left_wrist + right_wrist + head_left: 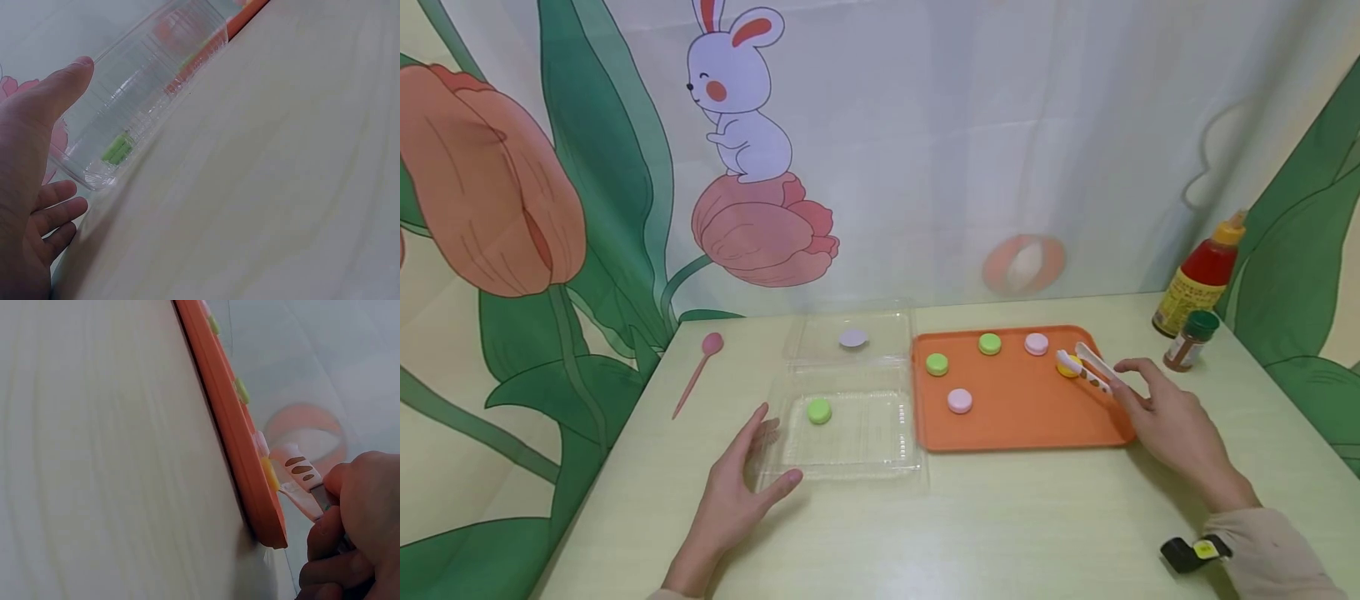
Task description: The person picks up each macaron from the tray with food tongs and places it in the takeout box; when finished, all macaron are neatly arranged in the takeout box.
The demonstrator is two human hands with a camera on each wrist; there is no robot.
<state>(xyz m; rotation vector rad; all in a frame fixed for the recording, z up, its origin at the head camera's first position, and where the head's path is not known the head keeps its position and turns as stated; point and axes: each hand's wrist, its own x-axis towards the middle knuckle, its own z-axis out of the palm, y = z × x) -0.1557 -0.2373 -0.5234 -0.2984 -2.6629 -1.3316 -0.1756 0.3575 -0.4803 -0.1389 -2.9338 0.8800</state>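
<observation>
My right hand (1176,429) grips small tongs (302,469) with pale, brown-spotted tips. Those tips are spread about a yellow macaron (270,474) near the right end of an orange tray (1022,425). Sharing the tray are two green macarons, one at the back (989,343) and one at the left (937,364), and two pink macarons, one behind (1036,343) and one in front (959,401). To the left, my left hand (733,500) has its fingers spread beside the front left corner of a clear plastic box (857,454). In the box sits one green macaron (819,411).
The box's clear lid (891,333) lies opened toward the back, with a small lilac disc (853,337) showing there. A pink spoon (702,369) lies at the far left. A red sauce bottle (1201,279) and a green-capped jar (1192,341) stand at the back right.
</observation>
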